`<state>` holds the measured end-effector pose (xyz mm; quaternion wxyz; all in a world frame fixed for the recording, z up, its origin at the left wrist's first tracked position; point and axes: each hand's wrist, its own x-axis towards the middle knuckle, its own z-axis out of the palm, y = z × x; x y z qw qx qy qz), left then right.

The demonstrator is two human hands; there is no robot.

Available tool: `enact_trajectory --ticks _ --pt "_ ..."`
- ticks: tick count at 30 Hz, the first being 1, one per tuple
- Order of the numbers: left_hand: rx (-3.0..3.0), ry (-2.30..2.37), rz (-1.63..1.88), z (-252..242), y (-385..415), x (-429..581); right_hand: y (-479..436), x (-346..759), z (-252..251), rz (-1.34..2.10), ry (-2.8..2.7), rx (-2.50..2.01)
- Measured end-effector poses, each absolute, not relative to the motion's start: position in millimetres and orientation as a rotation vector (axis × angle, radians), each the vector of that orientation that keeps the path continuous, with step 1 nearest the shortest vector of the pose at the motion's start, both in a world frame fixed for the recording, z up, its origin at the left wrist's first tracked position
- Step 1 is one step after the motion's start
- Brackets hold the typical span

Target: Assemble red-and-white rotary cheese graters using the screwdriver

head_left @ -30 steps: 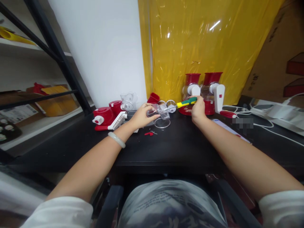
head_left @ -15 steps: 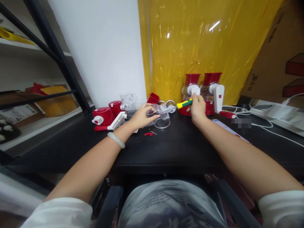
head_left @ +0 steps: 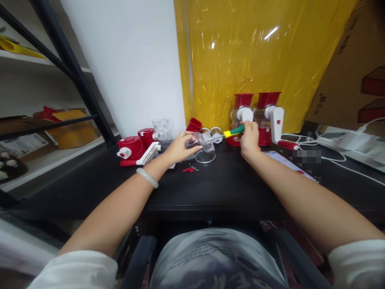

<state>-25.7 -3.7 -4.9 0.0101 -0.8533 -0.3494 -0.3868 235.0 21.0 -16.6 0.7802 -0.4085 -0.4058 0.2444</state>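
Note:
My left hand (head_left: 179,147) grips a clear plastic part (head_left: 207,142) above the black table. A screwdriver (head_left: 235,131) with a yellow and green handle is in my right hand (head_left: 250,138), its fingers closed round the handle's end. The shaft points left and its tip meets the clear part; the exact contact is too small to tell. Below the part lies a clear ring (head_left: 206,157). Small screws (head_left: 195,168) and a red piece (head_left: 188,170) lie on the table just in front. Behind are metal-and-white drums (head_left: 216,134) and a red plastic piece (head_left: 195,124).
Two red and white crank machines (head_left: 270,116) stand at the back right. Red bases (head_left: 131,149) with a white crank sit at the left. A phone (head_left: 290,165) lies beside my right forearm, near white cables (head_left: 333,157). Shelves (head_left: 27,172) stand at far left.
My right hand has shifted slightly left and its grip on the screwdriver handle has changed. More of the phone shows. My left hand and the clear part have hardly moved.

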Motion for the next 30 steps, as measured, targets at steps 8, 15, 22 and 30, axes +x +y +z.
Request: enact_trajectory --ticks 8,15,22,30 --pt "-2.671 -1.087 -1.201 -6.1 -2.5 -26.5 22.8 238.5 -17.3 0.506 -0.919 -0.966" --pt "-2.675 -1.101 -1.206 -5.9 -3.2 -26.5 19.9 238.7 -15.1 0.638 -0.879 -0.875" --pt "-2.675 -1.086 -1.194 -5.3 -2.8 -26.5 23.9 241.9 -14.0 0.670 -0.935 -0.838" --pt "-2.677 -1.086 -1.191 -5.3 -2.5 -26.2 17.1 238.5 -12.3 0.629 -0.905 -0.885"
